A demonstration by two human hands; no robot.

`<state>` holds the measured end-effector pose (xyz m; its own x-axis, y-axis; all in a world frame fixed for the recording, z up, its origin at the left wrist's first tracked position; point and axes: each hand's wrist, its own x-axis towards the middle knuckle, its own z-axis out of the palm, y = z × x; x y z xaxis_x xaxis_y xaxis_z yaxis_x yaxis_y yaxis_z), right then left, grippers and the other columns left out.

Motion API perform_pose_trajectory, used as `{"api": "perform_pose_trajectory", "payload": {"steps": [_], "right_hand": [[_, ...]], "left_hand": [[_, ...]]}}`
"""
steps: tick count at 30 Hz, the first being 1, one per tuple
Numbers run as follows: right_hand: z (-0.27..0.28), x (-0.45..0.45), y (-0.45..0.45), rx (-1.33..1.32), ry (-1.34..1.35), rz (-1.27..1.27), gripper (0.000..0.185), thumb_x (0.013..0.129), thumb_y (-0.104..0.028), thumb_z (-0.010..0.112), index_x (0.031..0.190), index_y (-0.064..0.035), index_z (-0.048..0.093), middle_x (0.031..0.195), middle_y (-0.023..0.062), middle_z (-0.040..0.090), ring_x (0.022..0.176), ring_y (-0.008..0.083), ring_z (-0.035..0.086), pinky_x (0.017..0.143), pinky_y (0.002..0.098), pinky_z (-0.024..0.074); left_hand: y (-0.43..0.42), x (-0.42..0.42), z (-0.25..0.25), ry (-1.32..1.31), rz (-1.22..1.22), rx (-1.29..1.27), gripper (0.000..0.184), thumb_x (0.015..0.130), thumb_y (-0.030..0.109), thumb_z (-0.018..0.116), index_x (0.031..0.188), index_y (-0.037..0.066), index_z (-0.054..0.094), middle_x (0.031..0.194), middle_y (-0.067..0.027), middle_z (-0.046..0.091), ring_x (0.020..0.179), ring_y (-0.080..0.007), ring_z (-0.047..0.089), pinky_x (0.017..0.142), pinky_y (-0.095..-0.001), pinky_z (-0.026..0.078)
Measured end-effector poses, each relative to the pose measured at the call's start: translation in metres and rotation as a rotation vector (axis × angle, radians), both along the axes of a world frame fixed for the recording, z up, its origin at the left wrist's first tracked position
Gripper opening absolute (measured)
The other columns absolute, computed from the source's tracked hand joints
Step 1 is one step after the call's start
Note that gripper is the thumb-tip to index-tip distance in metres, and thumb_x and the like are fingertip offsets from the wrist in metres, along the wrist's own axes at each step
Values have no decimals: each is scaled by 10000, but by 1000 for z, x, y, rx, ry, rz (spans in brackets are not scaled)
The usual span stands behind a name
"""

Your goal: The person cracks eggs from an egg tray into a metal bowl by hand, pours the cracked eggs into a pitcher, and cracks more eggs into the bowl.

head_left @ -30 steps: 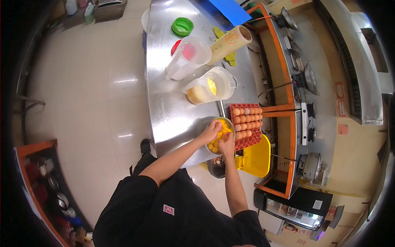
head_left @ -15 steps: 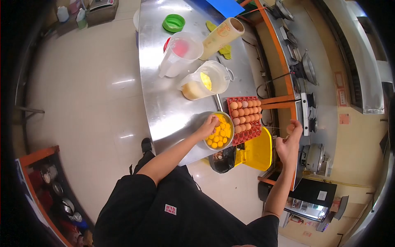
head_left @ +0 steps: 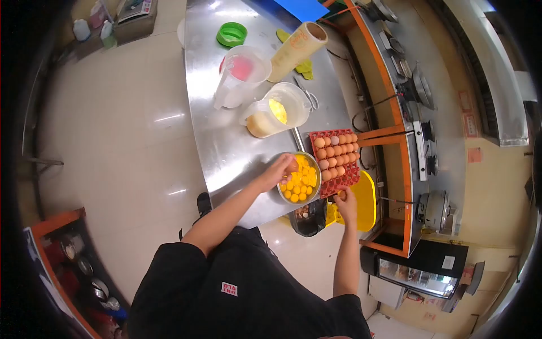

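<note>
My left hand (head_left: 276,173) is closed around a brown egg (head_left: 292,166) at the left rim of a metal saucepan (head_left: 281,195). Several whole yolks (head_left: 302,183) fill the saucepan, and its handle (head_left: 298,140) points away from me. To its right lies a red egg tray (head_left: 354,177) with rows of brown eggs (head_left: 333,151); its near cells hold none. My right hand (head_left: 346,205) is at the tray's near right corner, fingers curled around what looks like another brown egg (head_left: 341,195), mostly hidden by them.
Beyond the saucepan stand a jug with yellow contents (head_left: 258,125), another clear jug (head_left: 228,93), a large film roll (head_left: 293,53) and a green lid (head_left: 231,35). Past the table's near edge are a black-lined bin with shells (head_left: 309,223) and a yellow lid (head_left: 368,203).
My right hand has come down and left, from out beside the stove to the tray's near corner. A thin strand trailing from it no longer shows. My left hand has shifted slightly left.
</note>
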<state>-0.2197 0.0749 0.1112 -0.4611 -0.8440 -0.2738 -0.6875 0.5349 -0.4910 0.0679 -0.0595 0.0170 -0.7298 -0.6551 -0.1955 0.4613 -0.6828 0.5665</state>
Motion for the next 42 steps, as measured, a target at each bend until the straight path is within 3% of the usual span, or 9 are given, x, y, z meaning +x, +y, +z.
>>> {"api": "perform_pose_trajectory", "payload": {"steps": [2, 5, 6, 9, 13, 16, 24, 32, 42], "right_hand": [[13, -16, 18, 17, -50, -99, 452, 798, -73, 737, 1226, -104, 596, 977, 109, 640, 898, 270, 649, 445, 323, 525], [-15, -48, 52, -50, 243, -209, 600, 823, -149, 761, 1363, -102, 503, 988, 84, 625, 719, 188, 626, 495, 302, 569], [-26, -56, 60, -24, 433, -207, 557, 861, -244, 748, 1342, -92, 513, 1085, 118, 633, 778, 218, 651, 513, 313, 567], [-59, -51, 68, 36, -133, -441, 466, 924, -348, 664, 1302, -109, 534, 1078, 108, 651, 778, 200, 652, 551, 297, 548], [-55, 53, 48, 150, -713, -419, 438, 971, -418, 568, 1297, -135, 497, 1014, 72, 689, 731, 152, 646, 581, 231, 486], [-88, 77, 42, 30, -1008, -402, 411, 975, -319, 579, 1312, -133, 433, 922, 76, 669, 645, 148, 633, 524, 244, 482], [-109, 105, 24, -233, -1022, -591, 317, 903, -85, 550, 1211, -68, 477, 895, 79, 604, 625, 137, 562, 496, 253, 452], [-113, 97, 26, -213, -1051, -550, 244, 916, -67, 495, 1159, -55, 481, 839, 61, 578, 523, 110, 495, 423, 208, 372], [-32, 112, 7, -165, -1050, -524, 294, 897, -49, 488, 1189, -52, 458, 860, 77, 581, 492, 89, 480, 385, 172, 347]], "left_hand": [[-6, 16, -8, 0, 12, -3, 313, 1046, 466, 396, 1174, 187, 459, 923, -17, 534, 619, -67, 434, 495, -189, 329], [-6, 50, -18, -36, 54, 31, 309, 1042, 466, 402, 1164, 190, 469, 944, -29, 551, 609, -65, 417, 483, -186, 312], [-9, 62, -21, -55, 81, 46, 309, 1041, 465, 404, 1162, 189, 473, 951, -33, 557, 605, -64, 411, 479, -186, 307], [-9, 104, -46, -12, 86, 73, 306, 1043, 460, 399, 1153, 186, 478, 967, -29, 562, 614, -75, 392, 503, -199, 315], [-4, 138, -64, 52, 114, 213, 273, 1036, 426, 429, 1135, 178, 490, 959, -41, 570, 605, -79, 389, 498, -204, 317], [-3, 147, -69, 124, 118, 266, 273, 1028, 420, 449, 1129, 170, 493, 957, -46, 578, 608, -80, 396, 502, -208, 325], [-6, 145, -68, 141, 76, 266, 279, 1018, 437, 465, 1113, 176, 495, 962, -34, 572, 663, -79, 447, 608, -232, 397], [-11, 145, -72, 187, 69, 281, 298, 1017, 447, 473, 1129, 172, 496, 993, -55, 554, 690, -94, 459, 618, -248, 402], [-13, 148, -73, 147, 60, 269, 289, 1024, 449, 449, 1116, 181, 507, 986, -34, 590, 732, -98, 471, 673, -261, 433]]}}
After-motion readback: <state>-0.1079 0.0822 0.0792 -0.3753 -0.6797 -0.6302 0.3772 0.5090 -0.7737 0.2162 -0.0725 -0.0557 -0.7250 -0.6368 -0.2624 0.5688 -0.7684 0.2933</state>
